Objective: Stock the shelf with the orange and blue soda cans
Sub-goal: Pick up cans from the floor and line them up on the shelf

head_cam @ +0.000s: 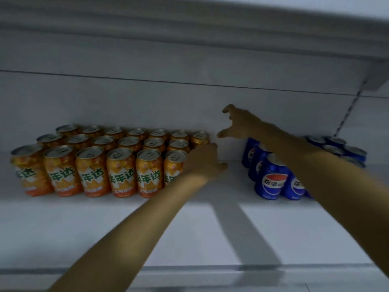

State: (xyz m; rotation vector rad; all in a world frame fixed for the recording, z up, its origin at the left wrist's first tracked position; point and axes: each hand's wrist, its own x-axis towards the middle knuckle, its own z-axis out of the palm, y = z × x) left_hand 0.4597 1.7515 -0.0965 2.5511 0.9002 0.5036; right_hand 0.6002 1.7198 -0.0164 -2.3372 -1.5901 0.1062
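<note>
A shop: a white display shelf [189, 218] stocked with rows of soda cans [121, 171].

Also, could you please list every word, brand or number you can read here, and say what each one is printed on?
"美年达", green characters: on the front-row orange soda cans.
"百事", white characters across the red-white-blue globe logo: on the front blue soda cans; further characters are blurred.
Small white print along the orange cans' bottom band: too blurred to read.
No readable numbers or signs on the shelf.
</note>
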